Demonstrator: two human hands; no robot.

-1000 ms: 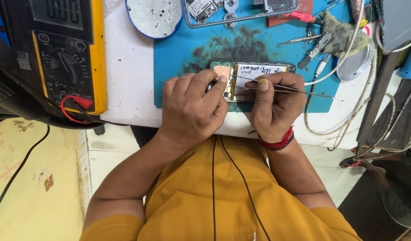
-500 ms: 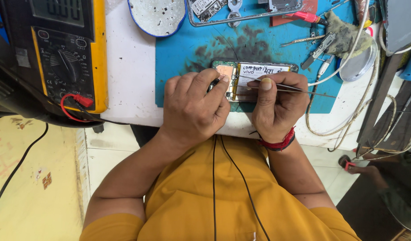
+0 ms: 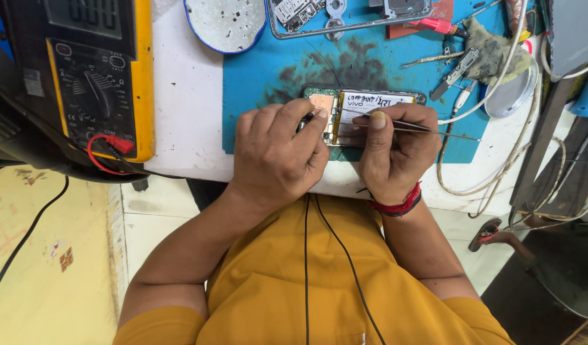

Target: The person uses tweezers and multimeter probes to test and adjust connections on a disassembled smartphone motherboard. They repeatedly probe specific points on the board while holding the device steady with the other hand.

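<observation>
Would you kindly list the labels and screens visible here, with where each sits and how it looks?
Multimeter screen: top left, grey rectangle in a black and yellow case.
Battery label: white rectangle with dark handwriting, on the opened phone on the blue mat, between the left hand and the right hand, which holds tweezers.

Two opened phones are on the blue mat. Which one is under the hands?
The near opened phone with the white-labelled battery, touched by both hands; the other phone frame lies untouched at the mat's far edge.

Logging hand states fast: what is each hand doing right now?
Left hand: fingers curled, pressing on the opened phone.
Right hand: fingers closed on thin metal tweezers over the phone.
</observation>
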